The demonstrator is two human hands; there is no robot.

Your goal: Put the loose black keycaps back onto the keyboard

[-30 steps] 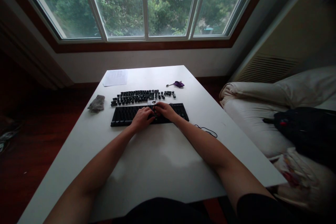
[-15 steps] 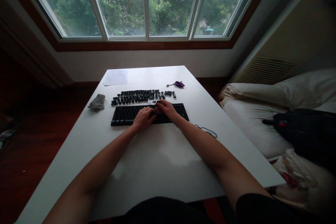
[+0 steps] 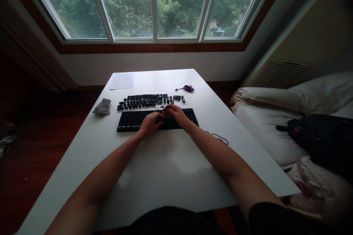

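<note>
A black keyboard (image 3: pixel 129 120) lies on the white table, partly covered by both hands. My right hand (image 3: pixel 177 113) is closed over its right half, fingers pinched on a slim keycap puller (image 3: pixel 172 102) whose thin end points up and away. My left hand (image 3: pixel 150 123) rests on the middle of the keyboard with curled fingers close to the right fingertips; whatever they pinch is too small and dark to make out. Behind the keyboard, several loose black keycaps (image 3: pixel 143 101) stand in rows. A small pale round item (image 3: pixel 159 107) lies between the keycaps and my hands.
A grey cloth (image 3: pixel 102 108) lies at the table's left edge, with paper sheets (image 3: pixel 121 81) at the far left corner. Farther back on the right are a brush (image 3: pixel 179 89) and a purple item (image 3: pixel 189 88). A black cable (image 3: pixel 219 137) trails right of the keyboard.
My right hand has turned slightly, and the puller's thin end has tipped to the right. The left hand has barely shifted on the keyboard.
</note>
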